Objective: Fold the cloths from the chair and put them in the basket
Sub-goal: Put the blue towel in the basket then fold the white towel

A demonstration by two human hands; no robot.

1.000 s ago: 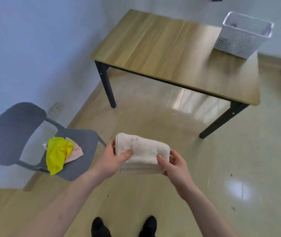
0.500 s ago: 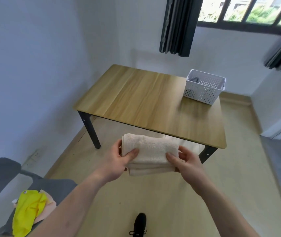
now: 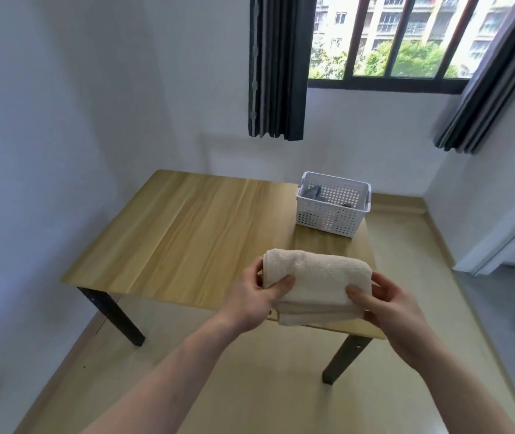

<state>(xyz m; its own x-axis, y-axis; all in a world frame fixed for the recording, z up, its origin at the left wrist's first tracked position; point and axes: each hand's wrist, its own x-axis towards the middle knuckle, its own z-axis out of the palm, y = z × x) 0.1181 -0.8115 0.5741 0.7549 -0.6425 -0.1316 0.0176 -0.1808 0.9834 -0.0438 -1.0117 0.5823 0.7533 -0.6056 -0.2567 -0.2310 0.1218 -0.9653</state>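
Note:
A folded cream towel point(image 3: 318, 281) hangs in the air over the near right part of the wooden table point(image 3: 193, 233). My left hand point(image 3: 254, 296) grips its left end, thumb on top. My right hand point(image 3: 387, 305) grips its right end the same way. A white perforated basket point(image 3: 328, 216) stands on the table's far right corner, beyond the towel, with a dark grey cloth point(image 3: 312, 193) inside. The chair is out of view.
The table stands on black legs point(image 3: 115, 317) against the left wall. A barred window point(image 3: 387, 39) with dark curtains point(image 3: 276, 67) fills the far wall. Beige floor lies in front of and to the right of the table.
The view has swung up and away from the chair toward the table and window. Both hands carried the folded towel forward, now over the table's near edge. The chair left the view.

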